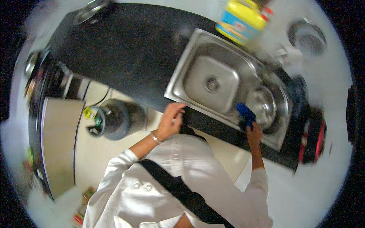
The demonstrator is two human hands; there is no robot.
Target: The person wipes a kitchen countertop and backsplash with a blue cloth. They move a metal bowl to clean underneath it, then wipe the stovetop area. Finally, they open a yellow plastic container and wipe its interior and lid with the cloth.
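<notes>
In my right hand [254, 133] is a dark blue thing [246, 113], soft-looking and blurred, perhaps a cloth. It reaches over the front rim of the steel sink [182, 78], beside the smaller round basin on the right. Inside that basin lies a round metal dish [264, 104], partly beyond my hand. My left hand [170, 123] is at the counter's front edge, near the sink's front left corner. Its fingers are loosely bent and apart from the thumb, with nothing seen in them. The larger square basin [194, 78], with a round drain, holds no dishes.
Black counter [125, 45] surrounds the sink. A yellow jug [243, 21] with a blue label stands behind it. At right is a black-and-red object [313, 136]; a metal pan [307, 36] lies at back right. Below left stands a grey gas cylinder [121, 119] beside an open cabinet door [59, 140].
</notes>
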